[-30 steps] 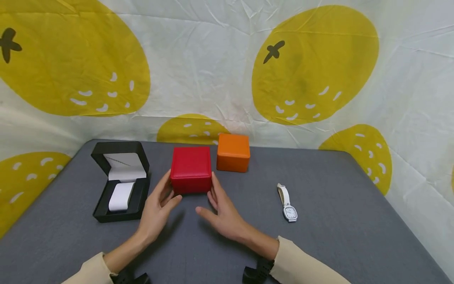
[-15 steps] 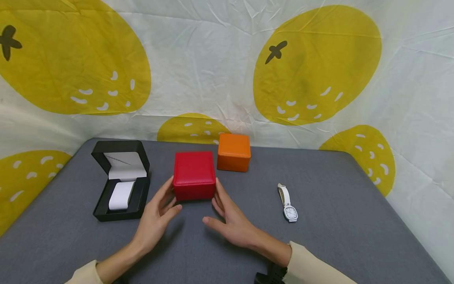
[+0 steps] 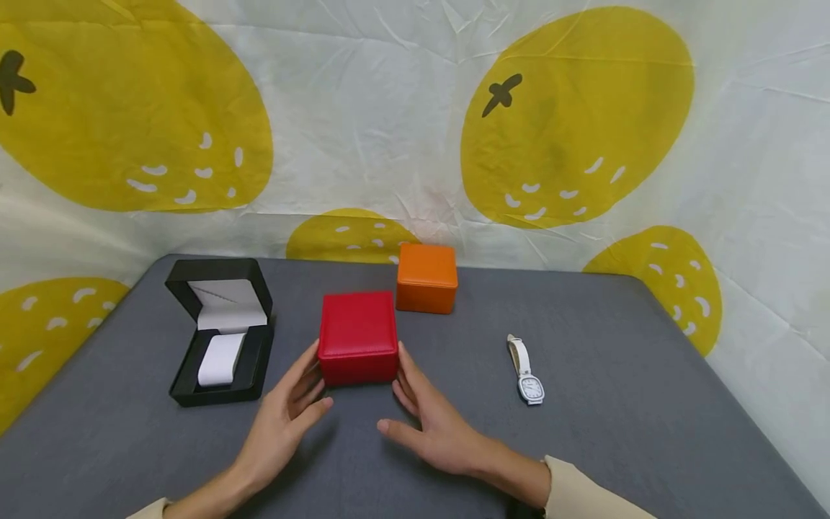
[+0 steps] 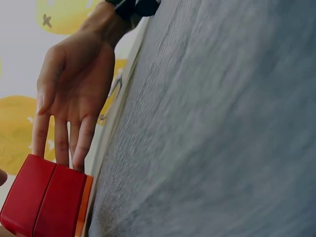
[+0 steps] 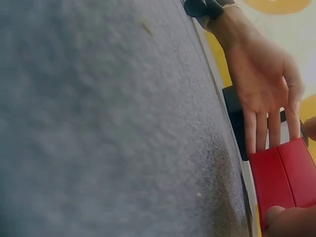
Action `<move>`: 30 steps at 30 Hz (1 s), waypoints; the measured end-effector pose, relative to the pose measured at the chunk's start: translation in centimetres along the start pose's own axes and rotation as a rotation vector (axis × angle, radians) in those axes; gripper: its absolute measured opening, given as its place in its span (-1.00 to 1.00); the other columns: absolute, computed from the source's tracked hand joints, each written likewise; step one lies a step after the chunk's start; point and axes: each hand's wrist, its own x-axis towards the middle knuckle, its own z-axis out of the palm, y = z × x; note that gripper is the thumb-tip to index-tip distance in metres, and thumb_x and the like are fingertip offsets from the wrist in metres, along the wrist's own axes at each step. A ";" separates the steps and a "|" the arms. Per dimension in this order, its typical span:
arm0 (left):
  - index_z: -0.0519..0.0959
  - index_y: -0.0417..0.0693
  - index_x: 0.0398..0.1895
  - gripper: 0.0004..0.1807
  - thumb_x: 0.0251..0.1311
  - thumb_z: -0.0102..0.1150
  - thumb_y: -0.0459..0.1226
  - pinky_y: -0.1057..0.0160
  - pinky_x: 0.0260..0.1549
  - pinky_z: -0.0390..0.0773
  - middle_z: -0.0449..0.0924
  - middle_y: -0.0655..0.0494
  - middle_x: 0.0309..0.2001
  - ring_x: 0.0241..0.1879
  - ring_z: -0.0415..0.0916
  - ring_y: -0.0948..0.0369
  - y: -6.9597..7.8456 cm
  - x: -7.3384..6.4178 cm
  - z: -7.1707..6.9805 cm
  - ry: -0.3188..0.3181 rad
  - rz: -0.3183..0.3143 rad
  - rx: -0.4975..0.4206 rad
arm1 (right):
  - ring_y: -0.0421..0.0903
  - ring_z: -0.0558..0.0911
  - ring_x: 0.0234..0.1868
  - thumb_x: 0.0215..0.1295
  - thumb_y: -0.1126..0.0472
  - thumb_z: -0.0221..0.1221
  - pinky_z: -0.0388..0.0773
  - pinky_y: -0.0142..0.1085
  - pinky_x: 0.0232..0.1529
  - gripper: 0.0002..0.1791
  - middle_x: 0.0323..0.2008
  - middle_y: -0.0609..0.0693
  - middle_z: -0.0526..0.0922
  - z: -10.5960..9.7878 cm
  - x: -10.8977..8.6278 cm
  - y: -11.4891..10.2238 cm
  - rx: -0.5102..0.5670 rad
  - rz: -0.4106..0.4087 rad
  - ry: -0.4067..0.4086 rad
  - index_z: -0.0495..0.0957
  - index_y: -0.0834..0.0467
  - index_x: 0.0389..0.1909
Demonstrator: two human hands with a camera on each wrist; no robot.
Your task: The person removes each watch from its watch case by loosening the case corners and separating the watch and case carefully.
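Observation:
A closed red box (image 3: 359, 336) with a seam around it sits on the grey table between my hands. My left hand (image 3: 277, 432) touches its left side with extended fingers, thumb held apart from it. On the right side, the straight fingers of my right hand (image 3: 437, 425) rest against the box, and that thumb is free too. Across the red box (image 4: 44, 197) in the left wrist view appears my right hand (image 4: 79, 84), palm showing. The right wrist view has my left hand (image 5: 264, 84) with fingertips at the edge of the red box (image 5: 281, 173).
An open black watch box (image 3: 220, 331) with a white cushion stands at the left. Behind the red box, to the right, is an orange box (image 3: 426, 279). A white watch (image 3: 527, 371) lies on the grey table (image 3: 622, 404). A patterned cloth (image 3: 363, 108) hangs behind.
Both hands have brought the red box toward the person and slightly right, away from the back edge. Fingers stay against its sides. The other boxes and the watch have not moved.

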 end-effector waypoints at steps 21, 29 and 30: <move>0.07 0.01 0.48 -0.25 0.27 0.10 -0.45 0.21 0.09 0.40 0.06 -0.08 0.43 0.32 0.19 -0.08 0.4 -2.1 -0.3 -0.102 -0.038 -0.069 | -0.10 -0.13 0.47 0.31 0.15 0.21 0.09 -0.21 0.31 0.06 0.50 -0.08 -0.32 0.1 -3.0 0.3 -0.048 -0.096 -0.108 -0.43 0.01 0.50; 0.12 0.00 0.46 -0.29 0.28 0.12 -0.41 0.17 0.09 0.43 0.16 -0.07 0.38 0.28 0.25 -0.04 -0.1 -2.2 -0.8 -0.108 -0.037 -0.007 | -0.04 -0.10 0.47 0.32 0.16 0.19 0.08 -0.17 0.32 0.02 0.51 -0.04 -0.25 0.4 -3.1 1.1 -0.064 -0.121 -0.068 -0.38 0.03 0.51; 0.13 0.03 0.45 -0.30 0.28 0.13 -0.39 0.18 0.09 0.44 0.18 -0.05 0.38 0.27 0.28 -0.02 -0.1 -2.1 -1.0 -0.113 -0.056 0.016 | -0.05 -0.09 0.47 0.33 0.16 0.19 0.09 -0.17 0.32 0.01 0.51 -0.04 -0.24 0.5 -3.1 1.1 -0.061 -0.117 -0.059 -0.37 0.02 0.51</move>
